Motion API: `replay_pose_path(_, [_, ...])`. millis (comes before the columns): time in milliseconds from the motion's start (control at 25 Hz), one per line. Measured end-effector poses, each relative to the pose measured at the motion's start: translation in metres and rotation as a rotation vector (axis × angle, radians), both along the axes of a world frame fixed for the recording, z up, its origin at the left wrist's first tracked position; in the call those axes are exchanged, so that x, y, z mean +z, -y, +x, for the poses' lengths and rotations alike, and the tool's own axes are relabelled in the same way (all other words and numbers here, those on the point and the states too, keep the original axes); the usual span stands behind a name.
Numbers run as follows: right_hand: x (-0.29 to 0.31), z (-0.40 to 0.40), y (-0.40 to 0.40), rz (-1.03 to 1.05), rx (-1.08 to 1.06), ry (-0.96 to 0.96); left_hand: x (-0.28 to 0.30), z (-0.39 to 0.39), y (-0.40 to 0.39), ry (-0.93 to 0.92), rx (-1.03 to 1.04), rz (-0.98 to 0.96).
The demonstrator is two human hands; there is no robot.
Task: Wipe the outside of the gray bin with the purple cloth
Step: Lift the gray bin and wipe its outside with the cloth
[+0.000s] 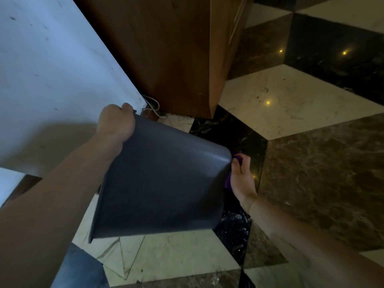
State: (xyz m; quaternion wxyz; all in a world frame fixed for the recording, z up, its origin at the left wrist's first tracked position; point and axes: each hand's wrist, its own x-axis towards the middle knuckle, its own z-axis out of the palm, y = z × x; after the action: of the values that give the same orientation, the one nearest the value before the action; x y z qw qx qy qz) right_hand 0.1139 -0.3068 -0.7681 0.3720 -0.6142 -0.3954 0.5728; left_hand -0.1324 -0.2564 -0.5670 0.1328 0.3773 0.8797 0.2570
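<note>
Bin [160, 183]: a gray bin filled the centre of the frame, lifted off the floor and tipped, one broad flat side facing the camera. Its wider end sat toward the lower left of the frame and its rounded narrower end toward the right of centre.
Left hand [116, 123]: seen left of centre, above the bin. It was clamped on the bin's upper left corner, fingers curled over the far edge, the bare forearm running down to the lower left corner of the frame.
Right hand [242, 179]: just right of centre, against the bin's right edge. Its fingers were closed on the cloth and pressed to the bin's side; the forearm ran off the lower right of the frame.
Cloth [239, 157]: purple, mostly hidden. Only small bits showed, one above the right hand's fingers and one between that hand and the bin.
Floor [291, 100]: glossy marble in white, brown and black diamond shapes, across the right and bottom of the frame, with small bright reflections of lights.
Wall [52, 59]: a pale surface in the upper left of the frame, with small dark marks.
Cabinet [166, 48]: brown wood, top centre, standing on the floor.
Cord [153, 107]: thin and white, lying at the cabinet's foot, just above the left hand.
</note>
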Motion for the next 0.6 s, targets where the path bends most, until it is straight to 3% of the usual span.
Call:
replay_pose_path(160, [0.027,0.000,-0.015,0.027,-0.087,-0.078,0.021,0.015,0.077,-0.114,-0.214,0.205])
replay_pose_path(320, [0.026,0.011,-0.008,0.047,-0.077,-0.066,-0.002,0.019,0.141,0.109,-0.167,0.202])
replay_pose_path(480, [0.026,0.012,-0.007,0.072,-0.047,-0.043,-0.013,0.019,0.140,0.090,-0.137,0.212])
replay_pose_path(600, [0.038,0.014,-0.013,0.174,-0.137,0.083,-0.016,0.029,0.135,0.075,-0.190,0.273])
